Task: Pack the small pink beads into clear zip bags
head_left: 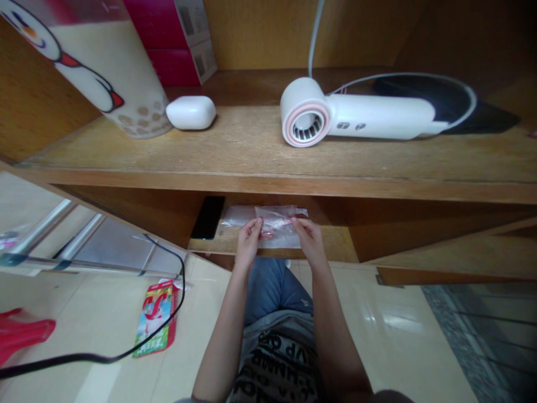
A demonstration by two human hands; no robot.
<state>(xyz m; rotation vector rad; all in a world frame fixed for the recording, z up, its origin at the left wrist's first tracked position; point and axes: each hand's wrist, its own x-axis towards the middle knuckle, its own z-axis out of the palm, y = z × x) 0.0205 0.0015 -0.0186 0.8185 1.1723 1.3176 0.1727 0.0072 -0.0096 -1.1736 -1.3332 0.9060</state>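
Note:
Between my two hands is a clear plastic bag [277, 215], held above the lower wooden shelf [335, 240]. My left hand [250, 236] pinches its left edge between thumb and fingers. On the opposite edge, my right hand [308, 235] has a similar pinch. More clear plastic lies flat under and behind the bag; I cannot tell how many pieces there are. A black phone [208, 217] rests on the same shelf, left of my left hand.
The upper shelf [243, 151] carries a bubble-tea cup [113, 73], a white earbud case [191, 112], magenta boxes [172, 39] and a white hair dryer [356, 115] with its cord. Below left, a black cable [168, 322] crosses a colourful packet [155, 319] near a red plastic object [25, 333].

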